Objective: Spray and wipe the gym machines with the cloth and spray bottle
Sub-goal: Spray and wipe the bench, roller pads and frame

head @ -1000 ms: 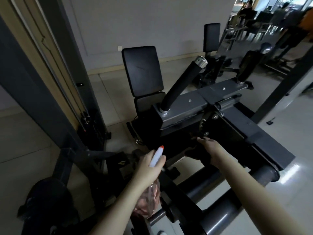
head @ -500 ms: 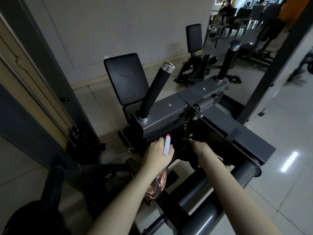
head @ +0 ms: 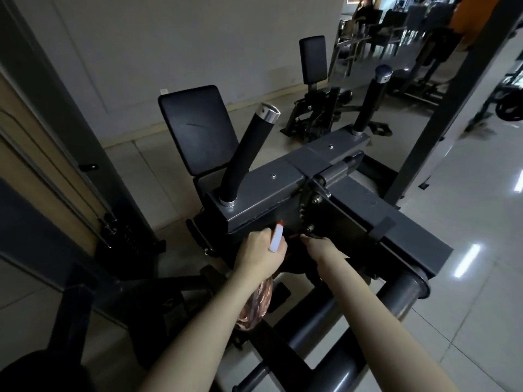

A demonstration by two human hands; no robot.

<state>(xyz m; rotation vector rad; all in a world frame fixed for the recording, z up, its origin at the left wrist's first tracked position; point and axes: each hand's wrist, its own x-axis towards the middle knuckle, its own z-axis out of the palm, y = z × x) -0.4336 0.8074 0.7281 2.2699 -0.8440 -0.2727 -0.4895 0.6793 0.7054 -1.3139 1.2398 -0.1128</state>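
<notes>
- A person's left hand (head: 259, 257) grips a spray bottle (head: 256, 304) by the neck, fingers curled tight round it. The white nozzle with its red tip (head: 276, 238) points up and forward at the gym machine (head: 263, 190).
- The bottle's clear, pinkish body hangs below the fist, just above the machine's dark lower frame.
- The nozzle tip sits close to the front face of the grey steel housing, beneath the nearer black handle (head: 244, 157) with its chrome cap.
- The right hand (head: 321, 247) reaches to the shadowed face of the same housing, fingertips at the bolted bracket (head: 310, 215). Its fingers are lost in the dark, and whether they grasp anything cannot be told.
- The two hands are near each other, apart, with the nozzle between them.
- A black padded backrest (head: 198, 128) stands behind the housing, and a second upright handle (head: 370, 100) rises at its far end.
- A thick grey round bar (head: 396, 295) runs under the right forearm.
</notes>
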